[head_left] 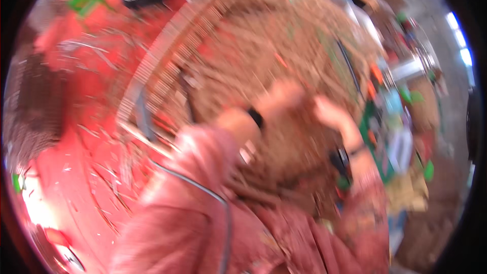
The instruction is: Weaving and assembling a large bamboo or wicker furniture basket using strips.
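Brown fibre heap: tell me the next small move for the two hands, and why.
Probably press both hands down and gather a clump. The left hand and right hand rest on the brown fibre heap, close together; the blur hides whether either hand grips anything.

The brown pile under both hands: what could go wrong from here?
1. The left hand and right hand are pressed into the brown pile of loose fibrous bits; sharp pieces could prick bare fingers.
2. Loose bits already lie on the red floor; more may spill off.
3. The pink sleeves may pick up debris.
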A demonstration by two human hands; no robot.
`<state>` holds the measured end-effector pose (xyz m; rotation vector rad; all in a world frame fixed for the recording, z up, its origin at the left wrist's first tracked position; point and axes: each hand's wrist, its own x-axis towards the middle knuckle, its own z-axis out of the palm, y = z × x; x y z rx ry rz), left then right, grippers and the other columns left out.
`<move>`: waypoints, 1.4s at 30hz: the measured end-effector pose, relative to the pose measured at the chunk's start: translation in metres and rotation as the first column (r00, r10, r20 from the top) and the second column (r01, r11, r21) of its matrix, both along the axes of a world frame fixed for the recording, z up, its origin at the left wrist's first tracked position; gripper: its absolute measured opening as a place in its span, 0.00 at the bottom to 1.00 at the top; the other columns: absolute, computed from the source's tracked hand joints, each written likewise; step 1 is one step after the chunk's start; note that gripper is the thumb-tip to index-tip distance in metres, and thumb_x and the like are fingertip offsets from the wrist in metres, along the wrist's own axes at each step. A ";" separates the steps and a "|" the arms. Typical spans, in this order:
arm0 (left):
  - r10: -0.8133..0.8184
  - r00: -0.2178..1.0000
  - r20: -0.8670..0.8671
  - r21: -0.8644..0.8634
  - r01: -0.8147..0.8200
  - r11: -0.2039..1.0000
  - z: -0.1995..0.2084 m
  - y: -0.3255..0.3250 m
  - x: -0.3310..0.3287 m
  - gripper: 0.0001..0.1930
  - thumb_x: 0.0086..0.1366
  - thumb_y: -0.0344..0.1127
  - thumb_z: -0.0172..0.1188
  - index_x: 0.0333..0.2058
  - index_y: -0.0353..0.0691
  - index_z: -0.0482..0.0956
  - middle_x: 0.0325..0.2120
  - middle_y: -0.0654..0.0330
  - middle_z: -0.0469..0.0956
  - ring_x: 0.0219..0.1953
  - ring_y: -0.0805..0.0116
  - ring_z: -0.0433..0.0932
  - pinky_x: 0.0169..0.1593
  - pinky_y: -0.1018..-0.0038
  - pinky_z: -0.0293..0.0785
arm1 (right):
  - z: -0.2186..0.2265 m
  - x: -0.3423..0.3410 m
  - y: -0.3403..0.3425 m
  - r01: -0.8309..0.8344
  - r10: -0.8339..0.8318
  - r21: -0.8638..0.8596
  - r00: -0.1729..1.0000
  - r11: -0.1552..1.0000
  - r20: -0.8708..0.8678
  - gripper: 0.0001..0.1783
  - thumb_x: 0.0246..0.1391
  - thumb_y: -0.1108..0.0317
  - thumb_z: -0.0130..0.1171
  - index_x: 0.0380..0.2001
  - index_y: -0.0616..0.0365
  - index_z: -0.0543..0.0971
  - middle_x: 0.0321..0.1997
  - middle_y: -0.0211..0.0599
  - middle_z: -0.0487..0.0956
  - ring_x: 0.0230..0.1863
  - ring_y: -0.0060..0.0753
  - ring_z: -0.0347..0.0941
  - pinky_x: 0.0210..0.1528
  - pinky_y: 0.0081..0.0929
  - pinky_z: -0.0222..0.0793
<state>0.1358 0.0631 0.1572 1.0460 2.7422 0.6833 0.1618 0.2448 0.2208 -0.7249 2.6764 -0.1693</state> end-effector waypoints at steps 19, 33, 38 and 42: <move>0.460 0.708 -0.537 -0.143 -0.613 0.777 0.083 -0.064 -0.021 0.24 0.53 0.42 0.55 0.47 0.34 0.75 0.54 0.39 0.66 0.56 0.46 0.66 0.59 0.43 0.56 | 0.039 0.040 -0.028 0.111 -0.094 0.118 0.986 0.987 -0.140 0.22 0.39 0.61 0.62 0.37 0.66 0.79 0.52 0.56 0.72 0.61 0.56 0.60 0.63 0.46 0.56; 0.010 0.714 0.700 0.193 -0.202 0.960 0.084 -0.033 0.034 0.17 0.60 0.45 0.59 0.25 0.34 0.81 0.17 0.59 0.78 0.20 0.71 0.79 0.25 0.76 0.74 | 0.144 0.163 -0.082 -0.235 0.237 0.024 0.964 0.972 -0.124 0.13 0.51 0.63 0.54 0.19 0.59 0.73 0.15 0.41 0.75 0.20 0.43 0.76 0.22 0.38 0.71; 0.002 0.832 0.554 0.020 -0.016 1.000 0.074 -0.003 0.058 0.19 0.55 0.49 0.62 0.30 0.36 0.82 0.19 0.57 0.80 0.21 0.68 0.81 0.25 0.74 0.75 | 0.176 0.203 -0.089 -0.356 0.360 -0.209 0.933 0.911 -0.022 0.15 0.50 0.64 0.58 0.16 0.55 0.66 0.11 0.35 0.68 0.14 0.38 0.71 0.17 0.33 0.63; -0.036 0.769 0.638 0.107 -0.042 0.993 0.062 -0.013 0.046 0.12 0.58 0.39 0.60 0.28 0.34 0.80 0.19 0.58 0.80 0.21 0.70 0.80 0.24 0.75 0.75 | 0.230 0.221 -0.064 -0.426 0.492 -0.349 0.862 0.835 0.124 0.14 0.48 0.60 0.62 0.20 0.55 0.71 0.12 0.32 0.69 0.14 0.33 0.70 0.16 0.28 0.59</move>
